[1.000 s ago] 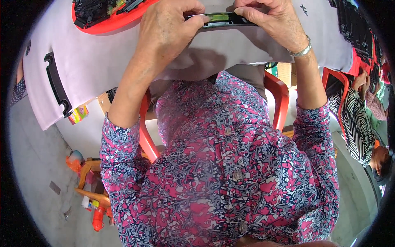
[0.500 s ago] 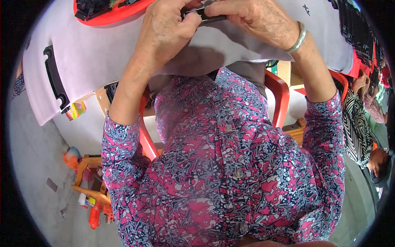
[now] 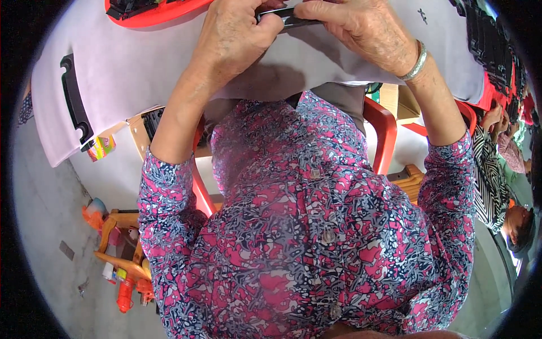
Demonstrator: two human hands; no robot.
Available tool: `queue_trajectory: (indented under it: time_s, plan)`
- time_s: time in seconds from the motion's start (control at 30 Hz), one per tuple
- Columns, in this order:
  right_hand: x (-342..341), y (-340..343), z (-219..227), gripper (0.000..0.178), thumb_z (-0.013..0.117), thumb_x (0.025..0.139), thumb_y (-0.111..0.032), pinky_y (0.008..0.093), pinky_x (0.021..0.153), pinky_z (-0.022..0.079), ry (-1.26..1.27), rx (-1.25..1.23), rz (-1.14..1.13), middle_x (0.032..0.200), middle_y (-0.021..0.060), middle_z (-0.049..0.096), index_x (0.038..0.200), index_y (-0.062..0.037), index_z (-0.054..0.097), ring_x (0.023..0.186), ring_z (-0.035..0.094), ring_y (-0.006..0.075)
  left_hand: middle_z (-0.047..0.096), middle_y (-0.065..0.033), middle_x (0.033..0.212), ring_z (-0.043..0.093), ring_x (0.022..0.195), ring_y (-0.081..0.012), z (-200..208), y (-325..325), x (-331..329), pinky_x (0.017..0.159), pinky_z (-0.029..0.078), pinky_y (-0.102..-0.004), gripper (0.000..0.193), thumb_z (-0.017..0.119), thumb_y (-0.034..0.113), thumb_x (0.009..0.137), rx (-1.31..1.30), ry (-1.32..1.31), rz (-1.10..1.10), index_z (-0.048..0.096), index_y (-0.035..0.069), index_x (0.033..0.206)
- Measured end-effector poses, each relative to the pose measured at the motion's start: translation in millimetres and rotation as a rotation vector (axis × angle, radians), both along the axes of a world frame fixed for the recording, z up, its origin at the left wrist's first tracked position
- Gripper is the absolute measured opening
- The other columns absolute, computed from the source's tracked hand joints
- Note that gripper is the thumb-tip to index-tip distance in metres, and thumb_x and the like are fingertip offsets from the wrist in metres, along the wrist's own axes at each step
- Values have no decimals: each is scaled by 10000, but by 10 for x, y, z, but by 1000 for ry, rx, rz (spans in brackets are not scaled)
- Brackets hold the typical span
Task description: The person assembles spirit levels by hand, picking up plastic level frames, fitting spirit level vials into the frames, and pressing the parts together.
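Both of my hands meet at the top edge of the view, above the pale cloth-covered table (image 3: pixel 152 62). Between them is a narrow, shiny black plastic piece (image 3: pixel 293 21). My left hand (image 3: pixel 240 28) pinches its left end, thumb laid along it. My right hand (image 3: pixel 361 28), with a pale bangle (image 3: pixel 416 61) at the wrist, grips its right end between thumb and bent fingers. The far side of the piece and several fingertips are cut off or hidden. On the table to the left lies a long black plastic strip (image 3: pixel 74 99) with notched ends.
A red tray (image 3: pixel 152 20) with black parts sits at the top left. Many black pieces (image 3: pixel 480 42) are heaped at the right edge, near a co-worker in a striped garment (image 3: pixel 488 186). Below are a red chair arm (image 3: pixel 381 135), an open cardboard box (image 3: pixel 407 104) and a wooden stool (image 3: pixel 127 263).
My right hand has shifted slightly right and down, and the black piece is tilted differently and shows more between the hands. Both hands still hold it.
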State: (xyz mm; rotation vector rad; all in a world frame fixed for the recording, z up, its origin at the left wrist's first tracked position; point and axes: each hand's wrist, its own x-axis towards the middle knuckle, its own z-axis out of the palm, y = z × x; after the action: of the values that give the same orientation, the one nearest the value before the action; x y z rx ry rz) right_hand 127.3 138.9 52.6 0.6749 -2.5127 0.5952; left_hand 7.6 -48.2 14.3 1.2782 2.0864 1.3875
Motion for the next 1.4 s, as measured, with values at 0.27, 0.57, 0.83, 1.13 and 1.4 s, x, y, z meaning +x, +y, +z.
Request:
queue_trajectory:
  time_s: [0.27,0.57,0.83,1.13,1.4]
  plan:
    - [-38,31,51,204,725,786,-130,356,833,475,-190,159,-10,957,35,583,979,-109,658,923,560,244,627,-138,907,673,873,-250,267,-4,65,799,536,-332,323,559,-58,788,-8,-121,-47,664,-43,1093]
    - [-38,32,-28,154,709,788,-116,367,792,464,64,53,81,900,51,542,914,-84,626,864,544,246,638,-143,925,679,895,-244,223,2,67,820,543,-325,332,553,-62,787,27,-131,-16,659,-61,1101]
    - [-81,-133,106,173,727,764,-136,362,729,455,136,33,97,856,57,505,844,-70,588,821,515,248,656,-146,970,684,941,-242,225,-11,56,840,545,-328,336,553,-42,805,-7,-133,-59,655,-60,1125]
    - [-148,-63,200,140,722,758,-107,347,784,515,-89,199,115,865,84,566,824,-53,611,827,578,257,647,-132,961,666,913,-230,178,1,59,837,531,-323,335,552,-26,825,78,-166,-73,665,-46,1140]
    - [-112,41,172,175,712,730,-1,355,760,528,-229,199,-10,884,59,613,889,-56,662,829,594,270,698,-145,754,655,655,-222,-230,24,-56,642,516,-377,244,635,157,821,-150,70,-29,727,-4,980]
